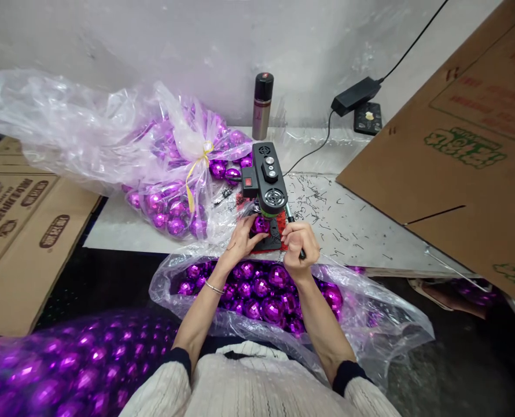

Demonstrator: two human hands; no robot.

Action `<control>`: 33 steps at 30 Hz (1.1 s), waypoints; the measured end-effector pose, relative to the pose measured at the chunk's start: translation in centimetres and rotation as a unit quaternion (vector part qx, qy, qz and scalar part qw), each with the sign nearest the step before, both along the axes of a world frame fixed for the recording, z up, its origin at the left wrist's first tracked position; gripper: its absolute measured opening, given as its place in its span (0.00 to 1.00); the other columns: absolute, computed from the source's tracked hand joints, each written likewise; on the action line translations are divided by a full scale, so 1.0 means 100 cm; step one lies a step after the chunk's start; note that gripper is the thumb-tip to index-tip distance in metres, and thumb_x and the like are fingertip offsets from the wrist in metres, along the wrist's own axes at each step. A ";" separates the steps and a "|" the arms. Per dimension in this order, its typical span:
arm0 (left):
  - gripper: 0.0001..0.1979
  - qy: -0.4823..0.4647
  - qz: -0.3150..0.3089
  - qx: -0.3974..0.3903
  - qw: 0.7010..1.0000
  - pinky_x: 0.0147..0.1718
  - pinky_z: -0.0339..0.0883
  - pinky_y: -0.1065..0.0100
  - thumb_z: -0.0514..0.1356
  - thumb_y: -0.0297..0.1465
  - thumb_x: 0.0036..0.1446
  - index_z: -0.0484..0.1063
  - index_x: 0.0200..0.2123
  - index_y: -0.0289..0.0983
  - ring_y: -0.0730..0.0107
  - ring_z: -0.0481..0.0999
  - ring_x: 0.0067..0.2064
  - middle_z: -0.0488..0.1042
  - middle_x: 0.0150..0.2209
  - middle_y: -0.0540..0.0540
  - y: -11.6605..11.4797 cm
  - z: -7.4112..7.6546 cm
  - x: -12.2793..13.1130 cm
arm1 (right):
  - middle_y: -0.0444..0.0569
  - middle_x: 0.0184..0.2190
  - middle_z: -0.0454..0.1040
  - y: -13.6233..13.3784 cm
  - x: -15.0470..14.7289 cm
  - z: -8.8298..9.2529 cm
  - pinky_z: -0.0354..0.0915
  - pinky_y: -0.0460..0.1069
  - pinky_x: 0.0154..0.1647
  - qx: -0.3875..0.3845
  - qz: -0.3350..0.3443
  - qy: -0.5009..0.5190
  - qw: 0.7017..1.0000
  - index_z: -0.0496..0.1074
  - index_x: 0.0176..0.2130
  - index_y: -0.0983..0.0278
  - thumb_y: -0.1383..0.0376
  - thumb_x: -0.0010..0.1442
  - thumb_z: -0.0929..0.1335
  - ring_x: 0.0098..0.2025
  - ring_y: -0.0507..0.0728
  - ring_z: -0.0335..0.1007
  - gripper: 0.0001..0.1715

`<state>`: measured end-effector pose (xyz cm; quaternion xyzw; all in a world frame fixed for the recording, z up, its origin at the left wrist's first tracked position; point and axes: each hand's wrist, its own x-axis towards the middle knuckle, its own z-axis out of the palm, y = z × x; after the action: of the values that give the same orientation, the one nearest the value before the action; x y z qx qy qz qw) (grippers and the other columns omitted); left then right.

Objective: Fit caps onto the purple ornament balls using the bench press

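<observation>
A black bench drill press (264, 179) with a red switch stands on the pale table. Beneath its head sits a shiny purple faceted ball (261, 225), and my left hand (240, 238) grips it between thumb and fingers from the left. My right hand (301, 244) is wrapped round the black-tipped lever at the machine's right side. An open clear bag (170, 284) of purple balls lies below my forearms, against the table's front edge. A red mat shows under the machine's base.
A tied clear bag (188, 145) of purple balls lies left of the machine. Behind it stands a bottle (262, 107). Black shavings litter the table (357, 226). Cardboard boxes (448, 168) flank both sides. A power adapter (356, 96) and more bagged balls (79, 365) are in view.
</observation>
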<state>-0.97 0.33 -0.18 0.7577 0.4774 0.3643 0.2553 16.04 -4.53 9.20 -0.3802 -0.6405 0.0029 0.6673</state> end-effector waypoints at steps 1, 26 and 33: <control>0.32 0.002 -0.002 -0.002 1.000 0.63 0.74 0.47 0.68 0.49 0.67 0.71 0.67 0.38 0.45 0.80 0.62 0.79 0.60 0.34 0.002 -0.001 0.002 | 0.44 0.27 0.73 0.000 0.000 0.000 0.66 0.50 0.28 0.001 0.001 0.001 1.000 0.67 0.30 0.58 0.67 0.74 0.62 0.29 0.54 0.73 0.18; 0.36 -0.053 0.043 0.063 0.996 0.60 0.74 0.49 0.68 0.54 0.65 0.71 0.67 0.38 0.51 0.83 0.55 0.83 0.55 0.36 -0.008 -0.036 0.017 | 0.42 0.29 0.70 0.002 -0.004 -0.048 0.71 0.53 0.30 0.021 0.000 0.052 0.998 0.66 0.31 0.58 0.63 0.76 0.60 0.26 0.53 0.70 0.19; 0.35 -0.057 0.050 0.044 0.996 0.63 0.73 0.46 0.69 0.53 0.65 0.72 0.66 0.39 0.49 0.83 0.57 0.83 0.57 0.35 -0.007 -0.035 0.019 | 0.42 0.30 0.70 0.007 -0.004 -0.058 0.73 0.53 0.32 0.039 0.020 0.065 0.997 0.66 0.32 0.58 0.61 0.77 0.60 0.27 0.52 0.73 0.20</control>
<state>0.95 -0.41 -3.68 0.7213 0.4830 0.4400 0.2297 15.59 -3.78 3.36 -0.3394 -0.6031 0.0159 0.7217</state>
